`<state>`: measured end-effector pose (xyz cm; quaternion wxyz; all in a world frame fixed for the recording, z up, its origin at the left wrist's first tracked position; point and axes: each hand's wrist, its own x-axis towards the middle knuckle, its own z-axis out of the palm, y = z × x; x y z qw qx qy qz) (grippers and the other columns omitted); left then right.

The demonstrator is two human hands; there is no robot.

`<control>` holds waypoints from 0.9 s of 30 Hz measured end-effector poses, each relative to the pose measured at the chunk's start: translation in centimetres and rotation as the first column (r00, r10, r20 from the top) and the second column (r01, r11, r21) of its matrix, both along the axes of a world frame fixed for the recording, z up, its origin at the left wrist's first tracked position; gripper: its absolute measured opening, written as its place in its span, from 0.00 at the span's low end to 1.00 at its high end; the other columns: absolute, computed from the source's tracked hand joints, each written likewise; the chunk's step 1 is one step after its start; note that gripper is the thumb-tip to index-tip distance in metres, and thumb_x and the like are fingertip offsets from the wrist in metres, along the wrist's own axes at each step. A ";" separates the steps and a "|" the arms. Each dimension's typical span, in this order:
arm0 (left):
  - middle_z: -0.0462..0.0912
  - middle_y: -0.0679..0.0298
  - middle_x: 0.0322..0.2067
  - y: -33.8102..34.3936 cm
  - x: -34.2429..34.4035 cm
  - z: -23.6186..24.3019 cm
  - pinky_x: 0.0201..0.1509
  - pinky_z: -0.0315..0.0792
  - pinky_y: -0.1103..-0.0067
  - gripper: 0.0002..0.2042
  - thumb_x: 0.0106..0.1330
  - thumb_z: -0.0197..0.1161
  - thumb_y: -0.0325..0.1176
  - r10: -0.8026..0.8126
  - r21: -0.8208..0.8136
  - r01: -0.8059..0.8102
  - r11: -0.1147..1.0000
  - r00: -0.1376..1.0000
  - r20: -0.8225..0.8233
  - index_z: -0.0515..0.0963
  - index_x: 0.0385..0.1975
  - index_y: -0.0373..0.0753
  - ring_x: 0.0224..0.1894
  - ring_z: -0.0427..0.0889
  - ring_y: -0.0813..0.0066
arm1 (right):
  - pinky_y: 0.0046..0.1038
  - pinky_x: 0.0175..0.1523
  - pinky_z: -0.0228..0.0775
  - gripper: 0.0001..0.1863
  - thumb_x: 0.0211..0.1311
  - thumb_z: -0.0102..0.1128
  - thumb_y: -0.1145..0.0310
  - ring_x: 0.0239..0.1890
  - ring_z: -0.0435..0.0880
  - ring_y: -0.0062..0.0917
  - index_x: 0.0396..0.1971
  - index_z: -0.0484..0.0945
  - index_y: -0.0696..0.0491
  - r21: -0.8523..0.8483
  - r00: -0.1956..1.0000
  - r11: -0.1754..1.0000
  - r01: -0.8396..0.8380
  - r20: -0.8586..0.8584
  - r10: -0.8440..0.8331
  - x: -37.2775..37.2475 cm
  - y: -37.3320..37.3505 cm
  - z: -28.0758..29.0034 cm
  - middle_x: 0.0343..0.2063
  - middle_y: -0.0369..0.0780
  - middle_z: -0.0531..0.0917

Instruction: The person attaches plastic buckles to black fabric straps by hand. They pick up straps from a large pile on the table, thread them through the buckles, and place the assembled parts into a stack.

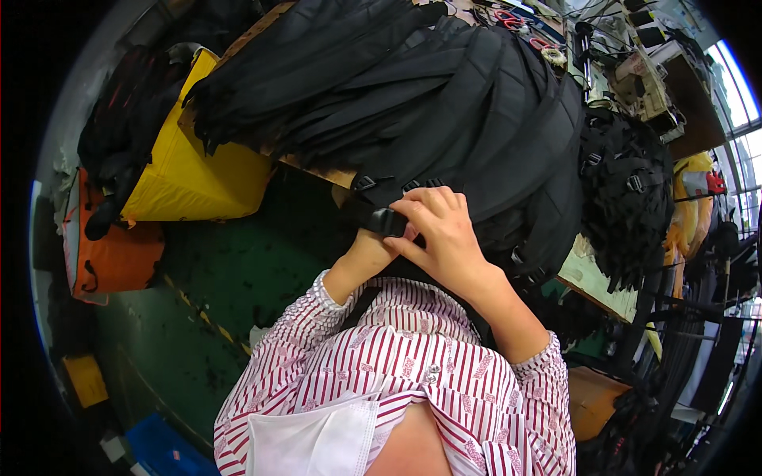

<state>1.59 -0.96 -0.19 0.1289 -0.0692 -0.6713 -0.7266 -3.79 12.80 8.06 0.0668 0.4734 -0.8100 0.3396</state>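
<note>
Both my hands meet in front of my body at the near edge of a heap of black padded straps (397, 103). A small, shiny black plastic piece (387, 222), joined to dark webbing, sits between them; its exact kind is unclear. My right hand (444, 238) is closed, its thumb and fingertips pinching the piece from the right. My left hand (370, 251) is beneath and left of it, with its fingers mostly hidden behind the piece and the webbing. Just beyond my hands, black plastic buckles (365, 183) hang at the strap ends.
Another black strap bundle with buckles (627, 186) hangs at the right, over a pale board (599, 278). Red-handled scissors (509, 19) lie at the far bench. Yellow (202, 178) and orange bags (119, 246) stand left, on the green floor (214, 270). A blue container (163, 448) is lower left.
</note>
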 end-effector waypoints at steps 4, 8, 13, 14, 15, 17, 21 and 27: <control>0.76 0.68 0.41 -1.3 -0.5 2.8 0.49 0.70 0.82 0.18 0.61 0.66 0.27 -0.167 0.179 0.143 0.973 0.978 0.125 0.72 0.50 0.36 0.43 0.75 0.82 | 0.30 0.47 0.67 0.21 0.48 0.69 0.69 0.41 0.77 0.32 0.44 0.78 0.56 -0.088 0.976 0.995 0.044 0.217 -0.024 -1.2 1.8 0.5 0.37 0.41 0.78; 0.79 0.68 0.38 -2.5 0.6 3.0 0.47 0.67 0.82 0.10 0.67 0.59 0.32 -0.040 0.162 0.012 0.987 0.985 0.168 0.76 0.45 0.37 0.43 0.75 0.80 | 0.25 0.43 0.69 0.20 0.50 0.69 0.71 0.34 0.76 0.24 0.45 0.77 0.58 -0.056 0.917 0.988 0.141 0.384 -0.109 -1.6 3.7 1.5 0.31 0.38 0.77; 0.81 0.61 0.36 -4.0 0.7 2.7 0.42 0.70 0.82 0.11 0.71 0.52 0.30 0.218 0.241 -0.256 0.936 0.960 0.174 0.77 0.45 0.31 0.35 0.79 0.76 | 0.25 0.38 0.70 0.20 0.51 0.69 0.70 0.32 0.77 0.26 0.44 0.77 0.59 -0.059 0.922 0.981 0.184 0.356 -0.151 -2.1 4.8 2.2 0.30 0.39 0.77; 0.81 0.61 0.36 -4.1 0.8 2.8 0.40 0.70 0.83 0.11 0.71 0.53 0.30 0.238 0.190 -0.262 0.946 0.961 0.143 0.77 0.45 0.31 0.32 0.77 0.79 | 0.26 0.38 0.70 0.19 0.50 0.69 0.71 0.32 0.77 0.26 0.43 0.77 0.59 -0.082 0.933 0.986 0.148 0.341 -0.112 -2.1 4.8 1.9 0.30 0.40 0.77; 0.81 0.62 0.36 -4.2 0.9 3.0 0.37 0.70 0.85 0.11 0.71 0.53 0.31 0.256 0.137 -0.270 0.953 0.960 0.110 0.77 0.45 0.31 0.29 0.75 0.82 | 0.29 0.41 0.70 0.20 0.50 0.69 0.70 0.34 0.78 0.30 0.43 0.77 0.58 -0.053 0.937 0.991 0.122 0.336 -0.097 -2.0 4.6 2.0 0.31 0.40 0.77; 0.81 0.63 0.35 -3.3 1.0 4.4 0.34 0.68 0.87 0.11 0.71 0.53 0.31 0.201 0.097 -0.212 0.972 0.973 0.110 0.77 0.46 0.32 0.27 0.73 0.84 | 0.32 0.46 0.69 0.20 0.49 0.69 0.68 0.37 0.78 0.34 0.43 0.77 0.56 -0.021 0.953 0.999 0.037 0.300 -0.029 -1.6 4.1 1.5 0.32 0.41 0.78; 0.77 0.67 0.38 -2.3 1.1 6.6 0.28 0.64 0.89 0.15 0.70 0.56 0.35 -0.100 0.042 0.094 0.995 0.980 0.172 0.75 0.52 0.34 0.24 0.68 0.88 | 0.34 0.48 0.67 0.22 0.50 0.68 0.66 0.42 0.77 0.35 0.46 0.76 0.54 0.023 0.991 0.997 -0.069 0.114 0.066 -0.9 3.2 1.6 0.36 0.41 0.78; 0.75 0.67 0.38 -2.5 0.8 4.5 0.30 0.66 0.89 0.16 0.67 0.60 0.32 -0.187 0.177 0.146 0.973 0.953 0.238 0.74 0.52 0.35 0.26 0.70 0.87 | 0.33 0.44 0.66 0.24 0.50 0.67 0.66 0.39 0.76 0.33 0.49 0.75 0.54 0.121 0.994 0.991 -0.063 0.097 0.051 -1.2 3.9 1.0 0.34 0.40 0.77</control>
